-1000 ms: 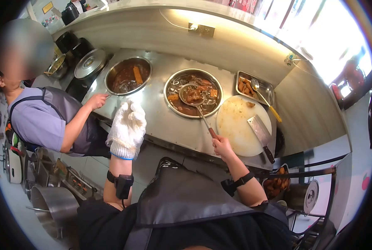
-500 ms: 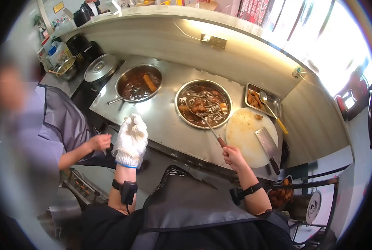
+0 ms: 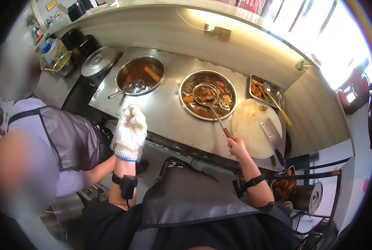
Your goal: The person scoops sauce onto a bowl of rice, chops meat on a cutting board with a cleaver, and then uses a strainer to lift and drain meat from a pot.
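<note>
My right hand grips the brown handle of a long strainer ladle. Its round bowl, with a brown chunk of food in it, is in the right pot of dark broth. Other pieces float around the bowl. My left hand wears a white knitted glove with a clear plastic layer over it. Its fingers are curled together above the counter's front edge, and nothing shows in them. Behind it is the left pot, holding broth, a long golden piece and a metal ladle.
Right of the pots lie a round white cutting board, a cleaver and a metal tray with brown food and a yellow-handled spoon. A lidded pot stands left. A person in an apron is close on my left.
The ladle's bowl has shifted within the right pot and its round rim now shows clearly. The person on my left has bent down and moved the hand away. My left hand stays nearly still.
</note>
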{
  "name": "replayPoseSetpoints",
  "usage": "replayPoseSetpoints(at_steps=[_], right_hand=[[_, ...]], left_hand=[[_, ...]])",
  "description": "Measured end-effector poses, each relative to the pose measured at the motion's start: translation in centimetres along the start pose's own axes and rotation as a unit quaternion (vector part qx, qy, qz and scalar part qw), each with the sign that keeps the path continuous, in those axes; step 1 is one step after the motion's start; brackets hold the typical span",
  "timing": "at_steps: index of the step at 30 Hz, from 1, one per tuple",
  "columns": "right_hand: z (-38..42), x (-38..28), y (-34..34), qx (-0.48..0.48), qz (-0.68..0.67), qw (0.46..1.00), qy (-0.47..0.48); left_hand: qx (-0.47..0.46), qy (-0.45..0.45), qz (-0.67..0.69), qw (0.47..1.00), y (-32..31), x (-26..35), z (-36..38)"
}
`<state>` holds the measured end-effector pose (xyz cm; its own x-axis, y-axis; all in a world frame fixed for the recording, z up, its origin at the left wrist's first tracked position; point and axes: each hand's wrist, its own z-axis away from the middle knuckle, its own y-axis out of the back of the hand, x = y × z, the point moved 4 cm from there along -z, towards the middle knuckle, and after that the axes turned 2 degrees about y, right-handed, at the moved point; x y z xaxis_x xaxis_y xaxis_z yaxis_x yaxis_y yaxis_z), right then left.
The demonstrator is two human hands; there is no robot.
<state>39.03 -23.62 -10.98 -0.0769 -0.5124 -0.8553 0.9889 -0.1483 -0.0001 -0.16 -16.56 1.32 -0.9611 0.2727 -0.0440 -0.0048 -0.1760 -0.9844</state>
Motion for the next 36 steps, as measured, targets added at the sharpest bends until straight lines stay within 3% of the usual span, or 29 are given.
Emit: replayPoseSetpoints(at_steps=[4, 10, 12, 16, 17, 19, 22, 32, 36], right_hand=[[0.0, 0.7, -1.8, 0.024, 0.049, 0.998, 0.010], [2.8, 1.9, -0.1, 0.038, -0.030, 0.999, -0.004], [3.5, 3.0, 0.2, 0.038, -0.030, 0.999, 0.000], [4.3, 3.2, 0.2, 0.050, -0.018, 0.999, 0.006], [4.2, 2.5, 0.2, 0.048, -0.018, 0.999, 0.007], [3.8, 1.8, 0.5, 0.019, 0.027, 0.996, -0.086], [1.7, 1.9, 2.0, -0.022, -0.025, 0.997, -0.076], [-0.6, 1.8, 3.5, -0.092, 0.037, 0.994, -0.034], [-1.4, 2.4, 3.9, -0.142, 0.042, 0.989, -0.024]], left_hand=[[-0.002, 0.022, -0.008, 1.000, -0.3, 0.3, -0.9], [0.042, 0.056, 0.001, 0.998, 0.2, 0.6, -2.7], [0.011, 0.082, -0.025, 0.996, 1.0, 0.3, -3.6], [0.042, 0.100, -0.006, 0.994, 0.0, -2.4, -3.3], [0.041, 0.098, -0.006, 0.994, -0.1, -2.8, -3.2], [0.055, 0.087, -0.003, 0.995, -0.3, -3.7, -3.0], [0.036, 0.078, -0.017, 0.996, 0.6, -4.3, -3.3], [0.101, -0.048, -0.075, 0.991, 2.1, -10.2, -4.0], [0.096, -0.049, -0.063, 0.992, 2.1, -13.1, -4.2]])
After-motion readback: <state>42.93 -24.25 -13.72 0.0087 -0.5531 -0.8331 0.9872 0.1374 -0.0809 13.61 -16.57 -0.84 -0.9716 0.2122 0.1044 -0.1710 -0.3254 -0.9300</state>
